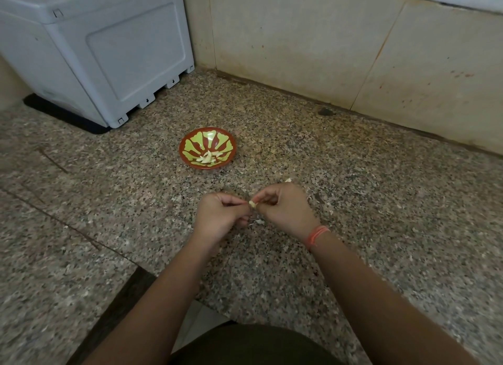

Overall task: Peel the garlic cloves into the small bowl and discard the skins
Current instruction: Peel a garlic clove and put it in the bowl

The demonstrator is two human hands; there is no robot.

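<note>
A small red bowl with a green pattern (187,142) sits on the granite counter and holds several peeled garlic cloves (208,157). In front of it my left hand (220,217) and my right hand (285,209) meet above the counter, and both pinch one pale garlic clove (253,203) between their fingertips. Bits of white garlic skin (257,222) lie on the counter under my hands. Another pale piece (288,180) shows just beyond my right hand; I cannot tell if it is a clove or skin.
A large grey plastic appliance (95,46) on a black mat stands at the back left. A tiled wall (326,43) runs along the back. The counter's front edge (152,283) drops off near my body at lower left.
</note>
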